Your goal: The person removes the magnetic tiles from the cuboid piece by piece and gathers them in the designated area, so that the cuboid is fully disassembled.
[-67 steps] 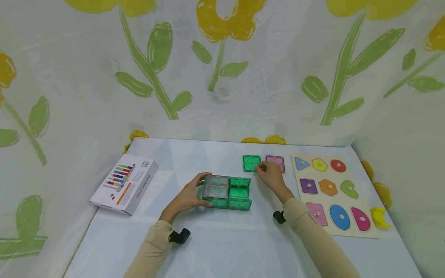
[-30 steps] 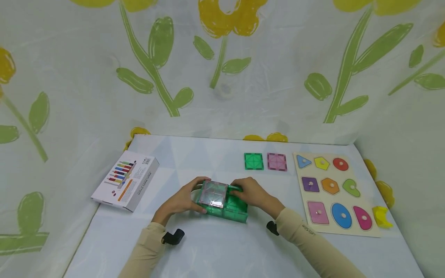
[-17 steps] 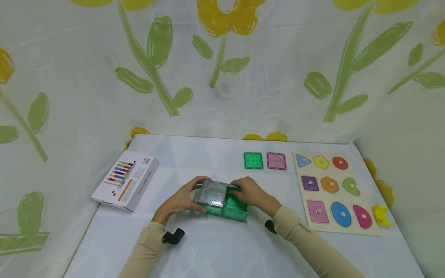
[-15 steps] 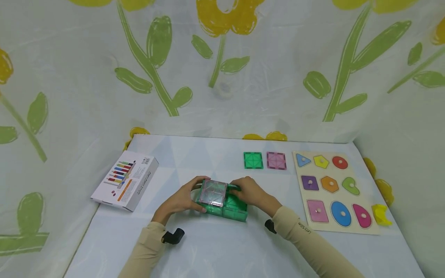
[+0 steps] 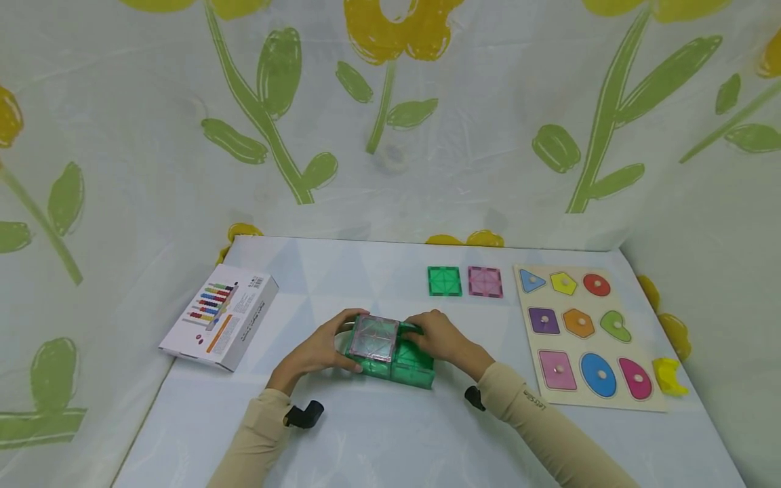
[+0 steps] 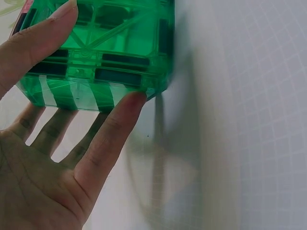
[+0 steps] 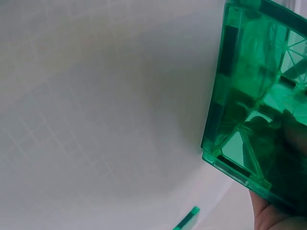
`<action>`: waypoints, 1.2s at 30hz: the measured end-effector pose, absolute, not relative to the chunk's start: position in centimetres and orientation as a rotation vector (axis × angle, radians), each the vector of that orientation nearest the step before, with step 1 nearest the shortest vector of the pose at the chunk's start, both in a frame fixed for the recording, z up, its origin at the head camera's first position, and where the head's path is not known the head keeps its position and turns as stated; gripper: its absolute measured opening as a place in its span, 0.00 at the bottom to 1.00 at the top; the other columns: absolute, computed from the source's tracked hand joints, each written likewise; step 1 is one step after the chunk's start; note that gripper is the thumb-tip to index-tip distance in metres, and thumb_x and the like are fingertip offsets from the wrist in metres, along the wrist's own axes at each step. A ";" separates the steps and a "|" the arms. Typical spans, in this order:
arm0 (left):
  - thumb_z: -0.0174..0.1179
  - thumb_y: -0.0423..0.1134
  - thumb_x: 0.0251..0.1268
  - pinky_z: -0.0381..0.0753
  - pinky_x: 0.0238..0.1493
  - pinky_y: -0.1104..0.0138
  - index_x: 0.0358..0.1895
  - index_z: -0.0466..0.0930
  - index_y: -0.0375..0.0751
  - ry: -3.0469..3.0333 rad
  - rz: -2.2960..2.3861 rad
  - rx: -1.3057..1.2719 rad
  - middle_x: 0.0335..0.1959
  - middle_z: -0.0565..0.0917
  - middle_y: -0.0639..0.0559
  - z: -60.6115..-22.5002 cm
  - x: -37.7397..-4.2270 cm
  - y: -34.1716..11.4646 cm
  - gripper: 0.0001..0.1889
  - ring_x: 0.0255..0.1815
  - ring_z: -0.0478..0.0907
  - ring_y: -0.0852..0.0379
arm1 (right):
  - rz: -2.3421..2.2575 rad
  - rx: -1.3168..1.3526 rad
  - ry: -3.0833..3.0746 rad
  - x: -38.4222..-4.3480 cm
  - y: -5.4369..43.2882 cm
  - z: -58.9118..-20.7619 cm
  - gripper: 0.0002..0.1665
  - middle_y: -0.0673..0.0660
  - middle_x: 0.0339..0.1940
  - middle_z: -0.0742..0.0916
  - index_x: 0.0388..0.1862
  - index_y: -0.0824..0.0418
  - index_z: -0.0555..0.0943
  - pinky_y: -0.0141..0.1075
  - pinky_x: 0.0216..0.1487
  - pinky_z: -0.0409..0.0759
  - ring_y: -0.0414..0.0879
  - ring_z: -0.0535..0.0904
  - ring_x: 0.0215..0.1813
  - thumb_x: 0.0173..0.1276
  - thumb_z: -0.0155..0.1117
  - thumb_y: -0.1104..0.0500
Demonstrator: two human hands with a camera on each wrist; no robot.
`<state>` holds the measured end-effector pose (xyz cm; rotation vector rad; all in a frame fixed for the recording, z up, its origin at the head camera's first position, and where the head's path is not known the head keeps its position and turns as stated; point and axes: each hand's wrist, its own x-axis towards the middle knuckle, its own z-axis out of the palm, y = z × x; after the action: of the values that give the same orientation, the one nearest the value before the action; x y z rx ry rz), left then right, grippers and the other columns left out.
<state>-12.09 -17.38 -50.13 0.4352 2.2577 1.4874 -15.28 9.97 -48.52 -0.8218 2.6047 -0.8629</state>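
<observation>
A box-like structure of green magnetic tiles (image 5: 413,376) sits mid-table, slightly turned, with a pink magnetic tile (image 5: 374,337) over its left half. The right half is uncovered on top. My left hand (image 5: 317,351) grips the left end, thumb at the front and fingers around the side. In the left wrist view, the thumb and fingertips touch the green wall (image 6: 115,72). At the right half, my right hand (image 5: 444,337) pinches the back green wall. The right wrist view shows fingers on both sides of a see-through green tile (image 7: 235,81).
Behind lie a loose green tile (image 5: 445,281) and a loose pink tile (image 5: 485,282). A shape puzzle board (image 5: 588,352) is at right, beside a yellow piece (image 5: 670,377). A white printed box (image 5: 221,318) stands at left. A flower-patterned curtain (image 5: 457,135) borders the table.
My right hand has come from the loose tiles toward me and taken hold of the structure's back wall. The structure has turned slightly clockwise. Over the last half second almost nothing moves.
</observation>
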 end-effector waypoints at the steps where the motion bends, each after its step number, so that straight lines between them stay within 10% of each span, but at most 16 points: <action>1: 0.82 0.33 0.37 0.58 0.72 0.29 0.74 0.63 0.52 2.255 1.491 0.436 0.76 0.67 0.43 -50.2 -12.1 -17.4 0.54 0.78 0.59 0.29 | -0.866 -0.826 2.605 -15.3 10.0 -48.5 0.12 0.57 0.44 0.92 0.48 0.64 0.87 0.46 0.53 0.85 0.48 0.88 0.48 0.70 0.66 0.60; 36: 0.83 0.33 0.37 0.56 0.74 0.31 0.73 0.64 0.57 2.262 1.476 0.401 0.75 0.68 0.45 -50.4 -12.2 -17.5 0.53 0.79 0.59 0.33 | -0.933 -0.835 2.542 -16.3 10.6 -48.9 0.09 0.55 0.40 0.91 0.45 0.63 0.88 0.31 0.40 0.78 0.38 0.77 0.35 0.70 0.66 0.60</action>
<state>-12.24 -17.47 -50.45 0.4011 2.2622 1.4759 -16.28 10.63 -48.91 -0.8346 2.5425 -0.9334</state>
